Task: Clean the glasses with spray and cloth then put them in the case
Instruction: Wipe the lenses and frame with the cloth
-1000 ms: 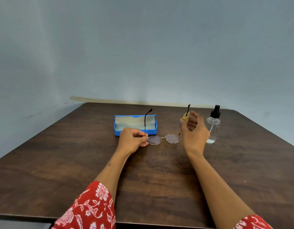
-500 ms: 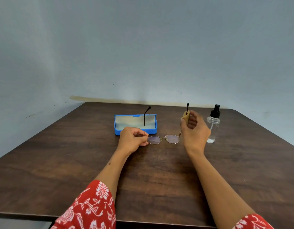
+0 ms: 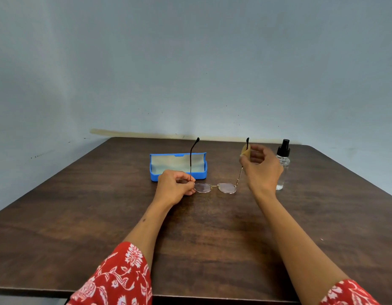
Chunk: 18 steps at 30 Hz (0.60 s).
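Glasses [image 3: 214,187] are lying lens-down, temples pointing up, left hand [image 3: 175,188] pinching their left hinge while right hand [image 3: 260,166] is pinching cloth [image 3: 244,152] round the right temple's tip.

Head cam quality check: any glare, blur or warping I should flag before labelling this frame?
Head view: soft, even light, faint shadows under the arms; no hard glare on the table. Wide-angle warping bows the table edges. The glasses lenses read faintly and the thin frame is only just resolved. The clear spray bottle blends into the background; the right hand hides most of the yellow cloth.
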### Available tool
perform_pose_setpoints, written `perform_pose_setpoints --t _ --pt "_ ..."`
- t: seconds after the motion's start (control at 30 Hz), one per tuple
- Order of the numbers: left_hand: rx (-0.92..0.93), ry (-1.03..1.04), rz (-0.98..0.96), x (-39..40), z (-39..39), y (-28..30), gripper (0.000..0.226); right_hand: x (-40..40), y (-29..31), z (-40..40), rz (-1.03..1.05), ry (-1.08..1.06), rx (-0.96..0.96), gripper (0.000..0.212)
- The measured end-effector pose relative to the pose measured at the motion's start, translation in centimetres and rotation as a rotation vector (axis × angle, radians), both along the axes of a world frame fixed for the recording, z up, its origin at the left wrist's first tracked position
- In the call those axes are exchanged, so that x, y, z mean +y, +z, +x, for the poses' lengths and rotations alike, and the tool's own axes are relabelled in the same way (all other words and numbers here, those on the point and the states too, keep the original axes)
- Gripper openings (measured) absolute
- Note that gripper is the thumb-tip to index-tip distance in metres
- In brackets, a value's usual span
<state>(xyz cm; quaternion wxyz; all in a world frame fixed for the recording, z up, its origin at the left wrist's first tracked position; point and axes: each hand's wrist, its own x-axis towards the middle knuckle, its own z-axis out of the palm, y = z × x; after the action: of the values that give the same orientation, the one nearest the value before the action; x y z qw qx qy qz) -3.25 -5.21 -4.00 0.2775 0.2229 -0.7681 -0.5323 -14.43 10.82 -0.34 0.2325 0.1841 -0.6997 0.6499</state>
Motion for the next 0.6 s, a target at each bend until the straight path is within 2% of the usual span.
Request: perform_pose_setpoints --t 0.07,0.17,0.4,0.5,0.6 --pt "-0.005 0.0 -0.005 0.0 0.0 0.0 0.009 0.3 -0.7 -0.1 0.081 -0.012 -0.044 0.011" --pt "0.005 -0.001 0.0 0.0 0.0 0.0 0.01 0.6 -1.7 -0.4 0.183 -0.005 -0.126 0.015" --pt "0.018 -0.008 -0.014 0.0 0.1 0.0 0.008 0.1 1.4 -0.3 0.05 -0.015 0.006 0.021" --pt "0.016 -0.009 -0.006 0.0 0.1 0.0 0.009 0.1 0.6 -0.4 0.086 0.0 -0.012 0.017" --pt "0.013 -0.009 -0.005 0.0 0.1 0.0 0.009 0.4 -1.2 -0.6 0.207 0.013 -0.106 0.015"
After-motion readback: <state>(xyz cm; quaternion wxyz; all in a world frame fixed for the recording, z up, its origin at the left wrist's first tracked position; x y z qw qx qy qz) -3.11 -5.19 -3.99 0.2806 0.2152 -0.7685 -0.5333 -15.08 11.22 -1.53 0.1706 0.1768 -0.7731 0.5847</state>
